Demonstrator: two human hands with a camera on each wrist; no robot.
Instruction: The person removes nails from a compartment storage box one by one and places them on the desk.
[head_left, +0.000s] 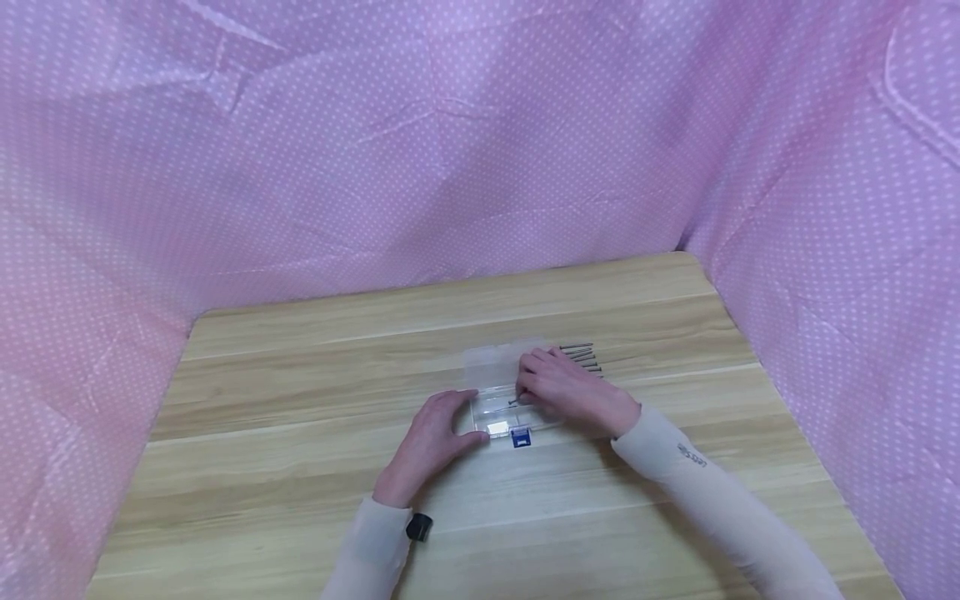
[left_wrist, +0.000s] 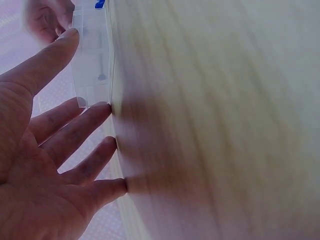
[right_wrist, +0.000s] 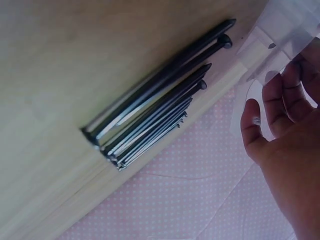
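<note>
A clear plastic compartment box (head_left: 491, 408) with a blue latch (head_left: 521, 438) sits on the table, its lid (head_left: 487, 364) laid back. My left hand (head_left: 431, 437) holds the box's left end between thumb and forefingers; its lower fingers reach the tabletop. Through the box wall in the left wrist view, a nail (left_wrist: 102, 70) lies in a compartment. Over the box's right part is my right hand (head_left: 558, 385), fingers curled in; I cannot tell whether they pinch anything. Beside that hand, several dark nails (right_wrist: 150, 95) lie in a row, sorted by size in the right wrist view.
The wooden table (head_left: 285, 392) extends around the box on all sides. Pink dotted cloth (head_left: 450, 167) hangs behind and at both sides of the table. A black band (head_left: 419, 527) is on the left wrist.
</note>
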